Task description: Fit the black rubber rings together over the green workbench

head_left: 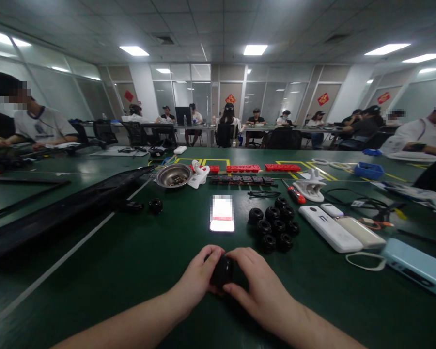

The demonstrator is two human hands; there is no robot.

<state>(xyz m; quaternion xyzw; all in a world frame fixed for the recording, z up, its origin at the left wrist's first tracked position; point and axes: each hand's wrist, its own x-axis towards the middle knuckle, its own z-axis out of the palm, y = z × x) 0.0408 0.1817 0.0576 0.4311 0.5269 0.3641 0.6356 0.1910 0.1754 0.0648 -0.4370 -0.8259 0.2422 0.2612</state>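
Note:
Close to me over the green table (148, 281), a glossy black round part (222, 272) sits between my two hands; it resembles the black toy wheels near it. My left hand (199, 274) is closed around its left side. My right hand (256, 283) curves about its right side, with thumb and fingertips against it. Beyond my right hand lies a cluster of black toy wheels (278, 226). A lit phone (222, 214) lies straight ahead of my hands. One more black wheel (155, 206) stands off to the left, beside a small black piece (131, 206).
A metal bowl (174, 175) with small parts stands at the back left. Red strips (242, 168) line the back. A red screwdriver (294, 192), white power bank (329, 228) and light-blue power bank (417, 266) lie right. A long black panel (69, 208) stretches along the left.

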